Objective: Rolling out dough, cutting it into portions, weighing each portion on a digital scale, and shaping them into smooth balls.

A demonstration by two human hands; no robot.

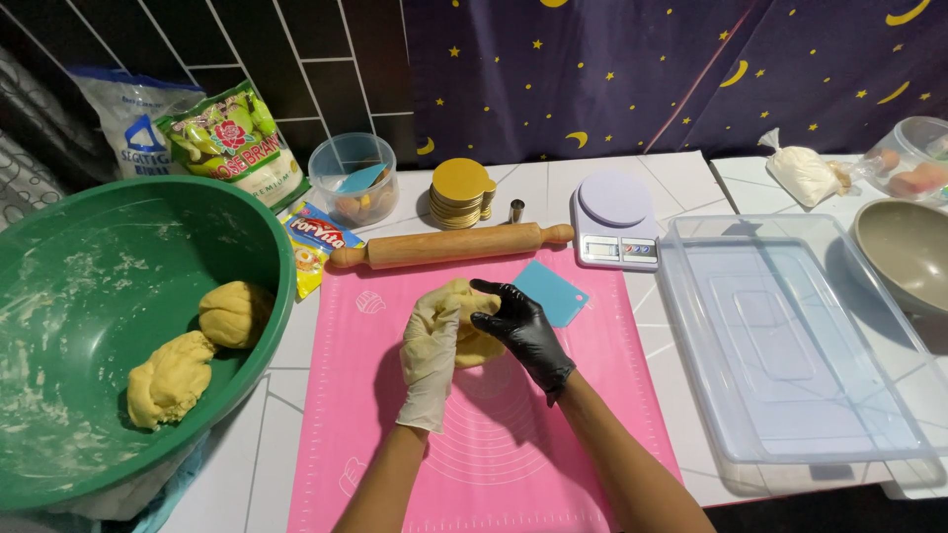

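Observation:
A lump of yellow dough [472,342] is held up over the pink baking mat [592,395], squeezed between both hands. My left hand [430,355], in a clear pale glove, cups its left side. My right hand [515,321], in a black glove, presses on it from the right and top. Part of the dough is hidden by the fingers. A blue plastic scraper [553,289] lies on the mat just behind my right hand. A wooden rolling pin [449,245] rests along the mat's far edge.
A big green bowl [59,296] at left holds two more dough lumps [202,345]. Behind stand flour bags [232,138], a small tub [353,178], gold round boards [459,190] and a kitchen scale [614,225]. A clear lidded box [790,345] and a grey bowl [904,252] sit at right.

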